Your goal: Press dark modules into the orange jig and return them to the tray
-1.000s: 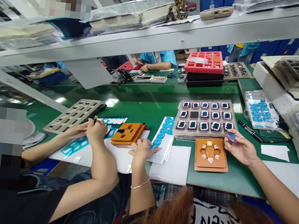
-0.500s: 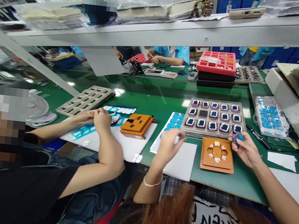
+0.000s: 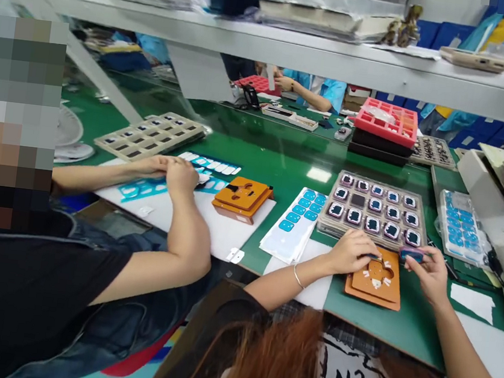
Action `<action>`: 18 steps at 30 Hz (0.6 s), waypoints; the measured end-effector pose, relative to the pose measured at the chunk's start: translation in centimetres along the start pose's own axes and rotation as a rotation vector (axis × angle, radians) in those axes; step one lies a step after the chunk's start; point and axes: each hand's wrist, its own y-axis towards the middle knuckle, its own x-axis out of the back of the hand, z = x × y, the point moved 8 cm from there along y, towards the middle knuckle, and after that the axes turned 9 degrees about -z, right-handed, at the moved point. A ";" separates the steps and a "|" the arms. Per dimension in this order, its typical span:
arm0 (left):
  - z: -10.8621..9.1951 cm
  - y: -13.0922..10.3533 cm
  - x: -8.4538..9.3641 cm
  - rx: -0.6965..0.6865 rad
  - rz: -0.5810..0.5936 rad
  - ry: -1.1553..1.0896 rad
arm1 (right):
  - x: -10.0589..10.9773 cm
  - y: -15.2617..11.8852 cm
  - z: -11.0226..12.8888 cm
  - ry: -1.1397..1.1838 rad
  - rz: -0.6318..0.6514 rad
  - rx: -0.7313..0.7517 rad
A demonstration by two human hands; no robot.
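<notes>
Orange jig point(image 3: 375, 282) now under left hand point(image 3: 354, 253), moved off sticker sheet point(image 3: 294, 224); right hand point(image 3: 427, 271) pinches small blue part point(image 3: 411, 254) just beside.

Glossy green table point(image 3: 277, 161), matt orange jig point(image 3: 380, 284), shiny clear plastic tray point(image 3: 374, 210), glossy sticker sheet point(image 3: 296, 223)

Bright, even overhead light fills the workshop, leaving a white patch of glare on the glossy green table point(image 3: 283, 156) and only faint shadows under arms and trays. The wide lens bends the shelf point(image 3: 295, 51) and stretches the edges. Slight motion blur softens the far right side and the top shelf's bundles.
</notes>
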 end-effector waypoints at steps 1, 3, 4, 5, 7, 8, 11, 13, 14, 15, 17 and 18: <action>0.0 -0.2 0.0 -0.009 -0.009 -0.008 | 0.0 0.0 0.2 0.002 -0.003 0.023; -0.2 -0.3 -0.4 -0.029 0.009 -0.009 | -0.4 0.3 0.8 -0.004 0.018 0.056; -0.2 -0.3 -0.6 -0.031 0.030 -0.007 | -0.7 0.5 1.2 -0.022 0.047 0.071; -0.2 -0.3 -0.9 -0.027 0.051 -0.009 | -1.3 0.9 1.8 -0.054 0.091 0.092; -0.2 -0.3 -1.1 -0.013 0.071 -0.022 | -3.2 1.7 3.5 -0.186 0.211 0.197; -0.1 -0.3 -1.1 -0.013 0.071 -0.033 | -4.3 2.2 4.6 -0.277 0.271 0.277; -0.3 -0.4 -1.1 -0.057 0.054 -0.067 | -8.0 4.3 7.0 -0.590 0.371 0.546; -0.3 -0.4 -1.1 -0.082 0.051 -0.068 | -10.1 6.4 6.9 -0.664 0.396 0.573; -0.3 -0.5 -1.2 -0.090 0.055 -0.060 | -11.1 7.3 6.4 -0.696 0.423 0.585; -0.4 -0.5 -1.3 -0.098 0.062 -0.048 | -12.2 8.1 5.9 -0.725 0.446 0.597; -0.6 -0.6 -1.3 -0.112 0.077 -0.026 | -13.9 9.3 4.7 -0.775 0.478 0.623; -0.7 -0.6 -1.2 -0.119 0.078 -0.017 | -14.7 9.6 4.2 -0.795 0.495 0.640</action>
